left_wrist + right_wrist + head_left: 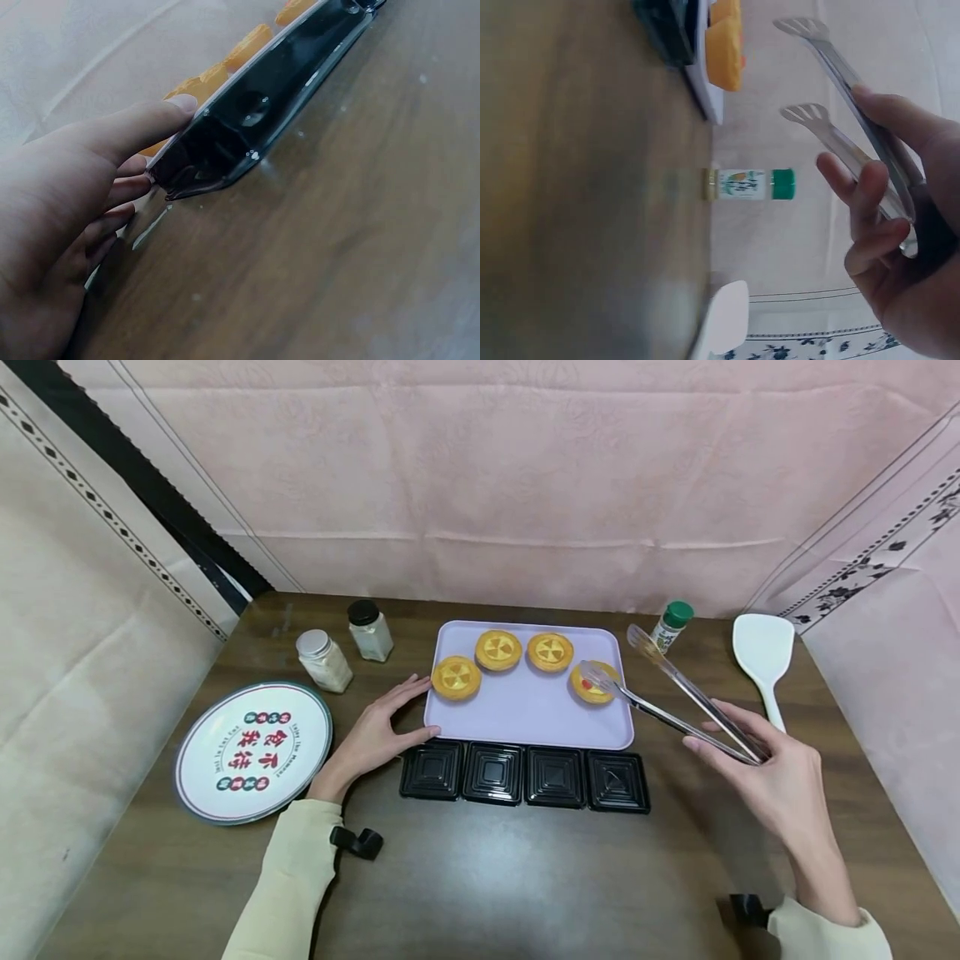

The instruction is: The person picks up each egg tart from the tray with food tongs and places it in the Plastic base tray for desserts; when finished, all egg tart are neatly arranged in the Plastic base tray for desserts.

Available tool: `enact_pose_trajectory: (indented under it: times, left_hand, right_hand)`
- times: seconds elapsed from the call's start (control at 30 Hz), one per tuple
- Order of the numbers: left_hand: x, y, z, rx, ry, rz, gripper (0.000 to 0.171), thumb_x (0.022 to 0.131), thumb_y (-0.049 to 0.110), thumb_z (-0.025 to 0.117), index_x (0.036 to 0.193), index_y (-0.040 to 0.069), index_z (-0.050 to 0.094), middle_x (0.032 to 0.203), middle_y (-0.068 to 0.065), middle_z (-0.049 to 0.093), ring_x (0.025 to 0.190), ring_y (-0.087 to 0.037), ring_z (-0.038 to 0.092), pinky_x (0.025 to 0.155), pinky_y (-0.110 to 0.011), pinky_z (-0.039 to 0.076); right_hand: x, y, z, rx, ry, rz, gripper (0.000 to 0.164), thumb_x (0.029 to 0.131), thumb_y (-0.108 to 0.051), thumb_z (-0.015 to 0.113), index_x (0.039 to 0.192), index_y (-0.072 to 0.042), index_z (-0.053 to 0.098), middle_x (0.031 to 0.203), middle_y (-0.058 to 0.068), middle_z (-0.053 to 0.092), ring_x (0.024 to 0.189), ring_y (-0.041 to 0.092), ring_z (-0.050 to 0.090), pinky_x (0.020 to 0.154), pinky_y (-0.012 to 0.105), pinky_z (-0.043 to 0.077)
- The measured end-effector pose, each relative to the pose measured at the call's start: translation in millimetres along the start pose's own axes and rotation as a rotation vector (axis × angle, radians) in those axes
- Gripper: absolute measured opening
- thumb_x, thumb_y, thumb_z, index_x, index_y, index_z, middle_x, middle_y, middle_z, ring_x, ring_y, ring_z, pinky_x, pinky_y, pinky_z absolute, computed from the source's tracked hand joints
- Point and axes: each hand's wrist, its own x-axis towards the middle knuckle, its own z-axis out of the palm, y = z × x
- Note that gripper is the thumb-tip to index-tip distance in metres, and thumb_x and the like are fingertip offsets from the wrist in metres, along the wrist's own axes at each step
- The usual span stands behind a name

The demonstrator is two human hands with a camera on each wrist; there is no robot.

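Observation:
My right hand [780,768] holds a pair of metal tongs [697,697], their arms spread apart. One tip of the tongs overlaps a round yellow tart [606,672] with a red bit on top; in the right wrist view the tongs [847,105] stand apart from the tarts. Several yellow tarts [498,650] sit on a lilac tray [510,718]. My left hand [382,731] lies at that tray's left side, fingers extended and thumb near its front left corner. In the left wrist view the thumb [150,124] touches the pale rim.
A black plastic tray [525,775] with several square hollows lies along the lilac tray's front. Left are a round lettered plate [202,777], a white-lidded jar [326,664] and a black-lidded jar [371,633]. Right are a green-capped bottle [671,622] and a white spatula [763,647].

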Motion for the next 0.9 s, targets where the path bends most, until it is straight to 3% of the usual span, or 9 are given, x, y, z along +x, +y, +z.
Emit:
enact_pose_trajectory:
  times: [0.13, 0.37, 0.57, 0.73, 0.9]
  left_hand:
    - [0.2, -0.3, -0.9, 0.009, 0.0, -0.011, 0.074, 0.084, 0.049, 0.074, 0.149, 0.029, 0.044, 0.154, -0.002, 0.037, 0.145, -0.02, 0.024, 0.111, -0.057, 0.026]
    - [0.3, 1.1, -2.7, 0.011, 0.007, -0.001, 0.074, 0.084, 0.048, 0.075, 0.148, 0.027, 0.044, 0.154, -0.002, 0.038, 0.144, -0.019, 0.025, 0.111, -0.056, 0.026]
    - [2.3, 0.7, -2.6, 0.016, 0.009, 0.008, 0.074, 0.084, 0.049, 0.074, 0.148, 0.028, 0.044, 0.153, -0.001, 0.038, 0.144, -0.019, 0.026, 0.111, -0.055, 0.027]
    - [2.2, -0.2, -2.0, 0.016, 0.011, 0.004, 0.074, 0.084, 0.051, 0.074, 0.148, 0.03, 0.044, 0.154, 0.0, 0.038, 0.144, -0.017, 0.026, 0.111, -0.054, 0.028]
    - [-0.4, 0.2, -0.6, 0.011, 0.005, -0.008, 0.074, 0.084, 0.053, 0.073, 0.148, 0.031, 0.044, 0.154, -0.003, 0.037, 0.144, -0.018, 0.026, 0.11, -0.056, 0.028]
  right_hand:
    - [11.6, -5.0, -4.4, -0.02, -0.044, -0.029, 0.057, 0.072, -0.035, 0.088, 0.126, -0.033, 0.068, 0.084, -0.013, 0.071, 0.047, 0.007, 0.035, 0.045, 0.025, 0.029]
    - [24.9, -12.1, -10.7, -0.11, -0.124, -0.002, 0.056, 0.073, -0.044, 0.086, 0.123, -0.026, 0.071, 0.079, 0.004, 0.069, 0.062, 0.016, 0.04, 0.052, 0.027, 0.033]
    - [30.3, -13.0, -18.1, -0.138, -0.156, 0.041, 0.056, 0.071, -0.049, 0.085, 0.119, -0.022, 0.073, 0.072, 0.005, 0.063, 0.067, 0.016, 0.041, 0.054, 0.027, 0.034]
    - [29.4, -10.8, -21.4, -0.129, -0.159, 0.031, 0.054, 0.07, -0.047, 0.087, 0.115, -0.019, 0.074, 0.076, 0.006, 0.065, 0.067, 0.014, 0.046, 0.053, 0.026, 0.037]
    - [26.8, -8.5, -22.7, -0.127, -0.179, 0.038, 0.054, 0.07, -0.048, 0.087, 0.116, -0.023, 0.074, 0.077, 0.005, 0.066, 0.068, 0.013, 0.047, 0.053, 0.026, 0.038]
